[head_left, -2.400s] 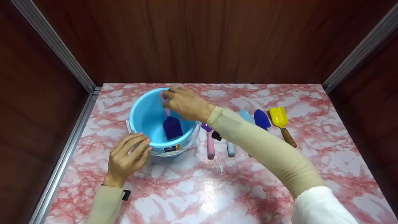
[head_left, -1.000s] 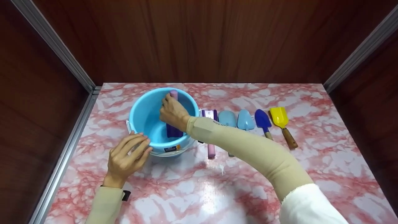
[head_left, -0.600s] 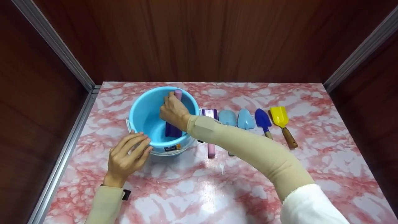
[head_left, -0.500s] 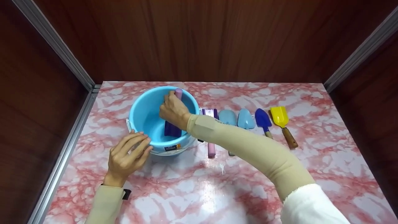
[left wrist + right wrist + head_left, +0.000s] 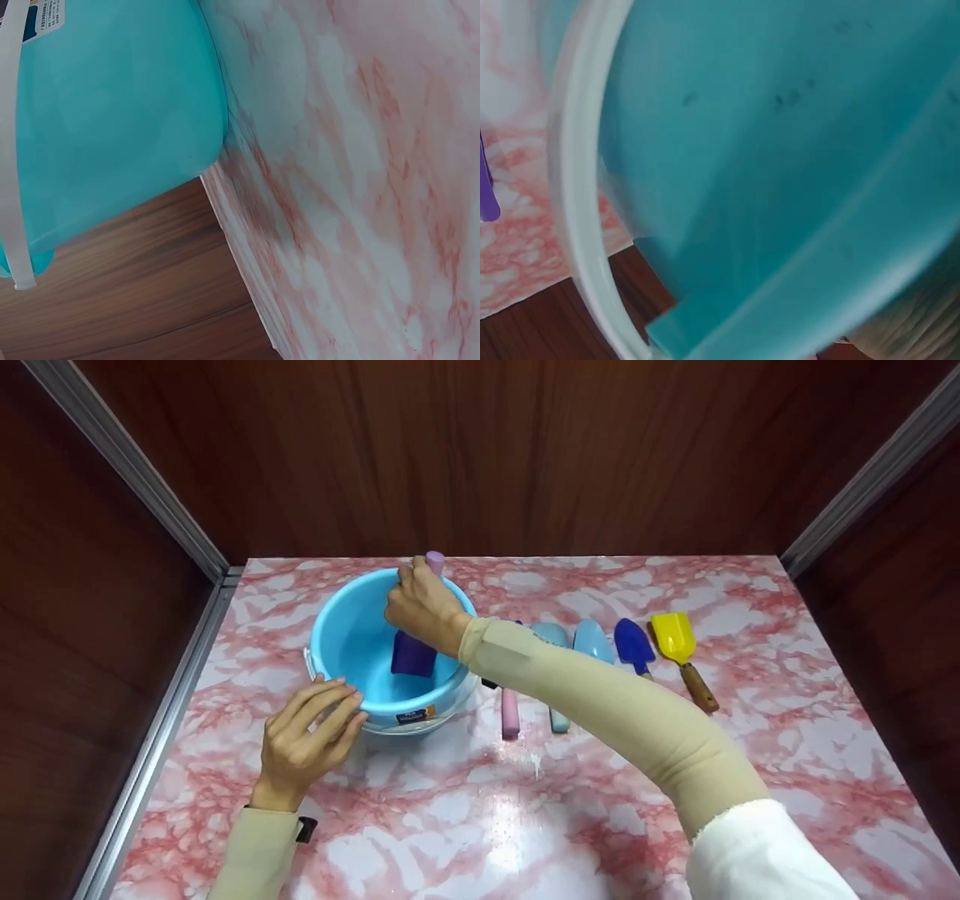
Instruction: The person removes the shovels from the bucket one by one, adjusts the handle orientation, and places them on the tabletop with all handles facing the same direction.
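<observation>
A light blue bucket [image 5: 356,622] stands at the left of the table in the head view, its outer wall filling much of both wrist views. My right hand [image 5: 427,604] reaches over the far side of the bucket's mouth. It grips the pink handle of a toy shovel with a dark purple blade [image 5: 412,655], which hangs inside the bucket. The handle's end sticks up above the fist, while the fingers cover its middle. At the near-left rim my left hand [image 5: 309,735] rests with fingers extended, the fingertips on the edge.
Right of the bucket lies a row: a pink-handled tool [image 5: 510,714], a pale green-handled scoop [image 5: 559,721], a light blue scoop [image 5: 592,640], a dark blue trowel [image 5: 634,642] and a yellow shovel [image 5: 674,639]. My right forearm covers parts of them. Wood-grain panels [image 5: 510,457] enclose the table.
My right hand has taken a full grip on the handle and drawn the purple shovel upward, its handle end now higher, past the bucket's far rim. My left hand has stayed at the rim.
</observation>
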Motion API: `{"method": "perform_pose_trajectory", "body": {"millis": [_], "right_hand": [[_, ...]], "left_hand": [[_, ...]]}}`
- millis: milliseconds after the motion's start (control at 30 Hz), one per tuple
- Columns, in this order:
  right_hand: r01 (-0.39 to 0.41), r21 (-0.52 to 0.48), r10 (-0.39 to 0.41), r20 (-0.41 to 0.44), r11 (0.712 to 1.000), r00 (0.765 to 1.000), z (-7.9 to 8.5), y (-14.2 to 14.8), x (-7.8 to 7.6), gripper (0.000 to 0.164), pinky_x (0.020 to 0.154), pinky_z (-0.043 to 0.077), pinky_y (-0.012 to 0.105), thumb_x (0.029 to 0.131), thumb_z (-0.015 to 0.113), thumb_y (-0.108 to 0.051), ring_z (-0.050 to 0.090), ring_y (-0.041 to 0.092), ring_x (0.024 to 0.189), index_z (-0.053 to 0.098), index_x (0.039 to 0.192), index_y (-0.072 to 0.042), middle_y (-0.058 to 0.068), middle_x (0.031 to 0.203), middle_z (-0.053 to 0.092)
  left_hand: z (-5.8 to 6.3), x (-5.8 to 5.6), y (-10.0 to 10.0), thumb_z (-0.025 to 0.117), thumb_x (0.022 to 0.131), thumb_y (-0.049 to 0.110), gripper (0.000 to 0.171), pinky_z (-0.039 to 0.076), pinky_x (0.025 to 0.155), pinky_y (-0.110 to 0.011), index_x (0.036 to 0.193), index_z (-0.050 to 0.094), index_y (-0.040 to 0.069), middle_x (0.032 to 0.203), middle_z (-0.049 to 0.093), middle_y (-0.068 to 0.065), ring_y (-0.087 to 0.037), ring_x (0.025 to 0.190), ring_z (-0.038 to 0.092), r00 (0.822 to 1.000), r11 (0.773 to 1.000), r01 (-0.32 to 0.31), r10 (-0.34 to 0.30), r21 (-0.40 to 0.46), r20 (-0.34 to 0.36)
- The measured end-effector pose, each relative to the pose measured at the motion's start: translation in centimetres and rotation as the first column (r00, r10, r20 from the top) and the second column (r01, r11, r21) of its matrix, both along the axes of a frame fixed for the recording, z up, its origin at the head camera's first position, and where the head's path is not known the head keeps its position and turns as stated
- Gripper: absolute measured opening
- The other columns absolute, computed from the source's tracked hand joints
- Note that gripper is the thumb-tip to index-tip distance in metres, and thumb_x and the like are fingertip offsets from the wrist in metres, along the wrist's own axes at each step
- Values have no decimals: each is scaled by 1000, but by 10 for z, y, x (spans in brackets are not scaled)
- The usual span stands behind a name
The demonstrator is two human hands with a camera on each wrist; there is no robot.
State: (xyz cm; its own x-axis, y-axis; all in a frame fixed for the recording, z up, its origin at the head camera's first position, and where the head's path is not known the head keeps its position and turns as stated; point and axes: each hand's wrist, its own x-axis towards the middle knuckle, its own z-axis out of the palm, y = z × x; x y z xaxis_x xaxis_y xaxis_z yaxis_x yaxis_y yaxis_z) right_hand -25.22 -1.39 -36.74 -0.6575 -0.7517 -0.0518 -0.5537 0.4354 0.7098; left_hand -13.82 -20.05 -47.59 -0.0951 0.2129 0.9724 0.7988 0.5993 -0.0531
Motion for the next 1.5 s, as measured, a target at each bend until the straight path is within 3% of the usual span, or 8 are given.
{"method": "perform_pose_trajectory", "body": {"millis": [233,600,933,1100,1300,1500], "right_hand": [[17,4,-17,32,1000,999,10,5,-2,17,85,58,34,105,69,-22,66,21,96,82,117,-18,3,100,78],[68,-3,-68,72,998,995,34,20,-4,33,87,62,35,98,80,-29,68,24,100,77,129,-18,6,118,79],[113,-87,-102,116,990,988,55,39,-5,20,81,67,37,102,73,-20,70,24,91,79,118,-13,7,103,79],[139,-135,-114,178,981,977,60,53,-3,17,71,66,31,101,75,-22,69,23,81,79,114,-12,7,95,77],[191,-214,-127,281,958,951,67,74,-3,21,69,62,29,101,76,-25,69,23,80,79,119,-14,8,102,78],[183,-265,-110,270,947,957,74,94,-2,17,65,64,30,100,75,-16,69,24,70,80,115,-9,11,97,78]], "left_hand": [[0,2,1,80,99,23,23,64,103,-33,94,85,1,91,80,-17,-35,81,76,1000,1000,5,-5,11,-7],[0,0,2,80,99,23,22,64,101,-33,96,85,2,90,80,-16,-35,82,76,1000,1000,6,-5,8,-5],[2,0,3,79,99,23,24,66,98,-35,93,84,1,90,80,-17,-35,81,76,1000,1000,9,-8,14,-17],[1,1,4,79,99,24,24,66,99,-34,92,84,1,90,80,-17,-35,81,76,1000,1000,6,-6,14,-15],[-1,2,5,79,99,23,24,66,98,-35,92,84,1,90,80,-16,-35,81,76,1000,1000,6,-6,11,-14],[-1,1,4,80,99,23,23,66,99,-37,94,84,1,91,80,-17,-36,82,76,1000,1000,6,-6,14,-10]]}}
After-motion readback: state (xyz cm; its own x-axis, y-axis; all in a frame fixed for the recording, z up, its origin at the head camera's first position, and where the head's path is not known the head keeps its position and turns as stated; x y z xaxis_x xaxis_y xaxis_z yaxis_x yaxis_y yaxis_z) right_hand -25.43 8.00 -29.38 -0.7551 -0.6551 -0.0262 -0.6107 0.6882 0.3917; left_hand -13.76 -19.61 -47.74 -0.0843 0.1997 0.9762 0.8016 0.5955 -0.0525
